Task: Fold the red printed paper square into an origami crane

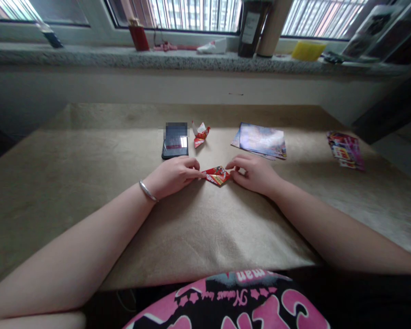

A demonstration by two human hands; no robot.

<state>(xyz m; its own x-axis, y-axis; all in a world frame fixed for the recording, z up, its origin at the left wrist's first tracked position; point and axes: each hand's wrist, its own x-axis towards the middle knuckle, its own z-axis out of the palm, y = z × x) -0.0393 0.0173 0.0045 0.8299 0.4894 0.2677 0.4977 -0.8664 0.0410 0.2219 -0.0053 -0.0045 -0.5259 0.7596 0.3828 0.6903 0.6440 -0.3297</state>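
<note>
A small folded piece of red patterned paper (217,175) lies on the beige cloth between my hands. My left hand (173,176) comes in from the left, its fingertips pinching the paper's left corner. A silver bangle (148,191) circles that wrist. My right hand (255,173) grips the paper's right end between its fingers. Just beyond my left hand stands a finished red-and-white origami crane (200,134), next to a black smartphone (174,140) lying with its screen up.
A stack of printed origami sheets (260,140) lies right of the crane, and a pink-and-red paper pile (345,151) lies farther right. The beige cloth (205,237) covers the table. Behind it, a granite windowsill (157,57) holds bottles and small items.
</note>
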